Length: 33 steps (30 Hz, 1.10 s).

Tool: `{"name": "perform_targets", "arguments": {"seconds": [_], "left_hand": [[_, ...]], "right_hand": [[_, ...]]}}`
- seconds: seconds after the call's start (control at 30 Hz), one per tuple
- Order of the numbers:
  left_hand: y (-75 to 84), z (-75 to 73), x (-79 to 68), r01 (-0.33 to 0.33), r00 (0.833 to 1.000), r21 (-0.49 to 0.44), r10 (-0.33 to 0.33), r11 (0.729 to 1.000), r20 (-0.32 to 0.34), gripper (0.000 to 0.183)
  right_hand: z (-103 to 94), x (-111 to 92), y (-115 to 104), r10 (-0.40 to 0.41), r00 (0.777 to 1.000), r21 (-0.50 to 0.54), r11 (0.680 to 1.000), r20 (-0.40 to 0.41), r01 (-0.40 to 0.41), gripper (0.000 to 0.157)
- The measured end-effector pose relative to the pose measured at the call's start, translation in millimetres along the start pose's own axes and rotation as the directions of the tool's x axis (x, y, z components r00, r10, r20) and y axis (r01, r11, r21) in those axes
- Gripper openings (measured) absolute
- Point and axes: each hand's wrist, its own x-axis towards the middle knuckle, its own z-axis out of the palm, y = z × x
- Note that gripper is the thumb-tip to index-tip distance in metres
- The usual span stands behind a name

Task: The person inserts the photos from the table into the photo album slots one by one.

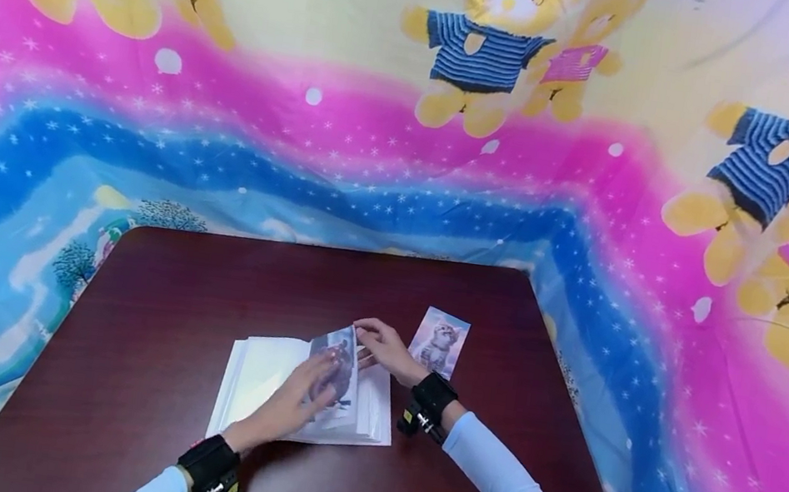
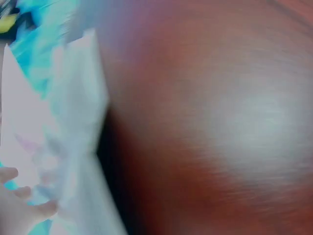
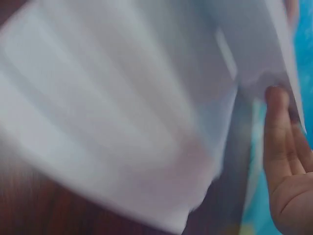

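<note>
A photo album [image 1: 263, 375] lies open on the table, its pages white. One raised leaf carries an animal picture [image 1: 346, 365]; whether the picture sits fully inside a sleeve I cannot tell. My left hand [image 1: 301, 397] rests on the front of this picture, fingers extended. At the top right edge of the leaf, my right hand [image 1: 387, 352] pinches it, some fingers lying behind. The right wrist view shows the leaf's white back [image 3: 259, 54] with fingers [image 3: 278, 127] against it, over blurred album pages [image 3: 107, 112]. In the left wrist view, my left fingertips [image 2: 46, 209] touch the picture side.
A kitten picture card [image 1: 440, 343] lies on the dark brown table [image 1: 192, 285], just beyond my right wrist. A cloth printed with bears [image 1: 350, 130] hangs round the table's back and sides. Both forearms wear black wrist cameras [image 1: 434, 394].
</note>
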Motion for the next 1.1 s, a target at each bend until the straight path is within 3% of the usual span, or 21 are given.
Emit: {"name": "perform_targets", "arguments": {"seconds": [0.03, 0.1, 0.2, 0.27, 0.37, 0.43, 0.53, 0.7, 0.77, 0.83, 0.9, 0.97, 1.03, 1.1], "left_hand": [[2.0, -6.8, 3.0, 0.072, 0.997, -0.086, -0.073, 0.994, -0.019, 0.05], [5.2, -22.3, 8.6, 0.191, 0.978, -0.246, -0.206, 0.95, -0.037, 0.046], [6.2, -46.5, 13.0, 0.287, 0.943, -0.366, -0.328, 0.885, -0.054, 0.046], [3.3, -60.4, 12.2, 0.313, 0.926, -0.362, -0.367, 0.878, -0.089, 0.049], [-4.5, -74.5, 6.6, 0.339, 0.902, -0.283, -0.395, 0.897, -0.172, 0.059], [-10.8, -79.0, 1.0, 0.357, 0.891, -0.208, -0.399, 0.911, -0.217, 0.066], [-20.6, -78.8, -8.2, 0.372, 0.886, -0.098, -0.385, 0.923, -0.259, 0.072], [-31.7, -69.1, -21.3, 0.36, 0.893, 0.057, -0.326, 0.931, -0.309, 0.068], [-34.2, -65.3, -25.6, 0.332, 0.909, 0.164, -0.268, 0.929, -0.32, 0.062], [-37.5, -61.9, -27.8, 0.253, 0.939, 0.298, -0.16, 0.92, -0.303, 0.057], [-42.8, -58.1, -28.7, 0.138, 0.968, 0.436, -0.028, 0.889, -0.249, 0.052], [-47.4, -53.4, -28.8, 0.029, 0.981, 0.531, 0.079, 0.847, -0.179, 0.051], [-50.0, -47.5, -29.3, -0.032, 0.984, 0.573, 0.127, 0.819, -0.126, 0.052], [-48.0, -40.6, -29.6, -0.046, 0.985, 0.589, 0.133, 0.806, -0.105, 0.053]], "right_hand": [[7.5, -1.8, -3.8, -0.005, 1.0, -0.006, 1.0, 0.021, 0.006, 0.04], [23.7, -4.3, -9.7, -0.023, 0.997, -0.04, 0.999, 0.078, 0.026, 0.041], [47.7, -5.2, -13.3, -0.089, 0.978, -0.167, 0.978, 0.189, 0.121, 0.043], [61.4, -5.5, -12.7, -0.128, 0.953, -0.284, 0.936, 0.275, 0.208, 0.045], [72.6, -7.3, -8.1, -0.162, 0.909, -0.449, 0.827, 0.383, 0.337, 0.046], [71.9, -8.8, -2.0, -0.183, 0.895, -0.523, 0.757, 0.407, 0.393, 0.044], [60.1, -13.5, 7.0, -0.213, 0.901, -0.597, 0.688, 0.377, 0.412, 0.041], [31.9, -24.3, 22.5, -0.191, 0.95, -0.716, 0.624, 0.249, 0.313, 0.039], [22.9, -27.8, 30.6, -0.172, 0.962, -0.764, 0.585, 0.212, 0.273, 0.04], [16.5, -30.6, 38.6, -0.173, 0.965, -0.784, 0.563, 0.196, 0.26, 0.04], [13.0, -33.1, 44.1, -0.18, 0.967, -0.788, 0.561, 0.182, 0.253, 0.041], [11.4, -35.1, 48.0, -0.187, 0.967, -0.781, 0.572, 0.175, 0.252, 0.042], [11.5, -36.5, 48.9, -0.184, 0.968, -0.772, 0.585, 0.171, 0.248, 0.043], [11.7, -37.7, 48.2, -0.171, 0.971, -0.75, 0.617, 0.166, 0.237, 0.045]]}}
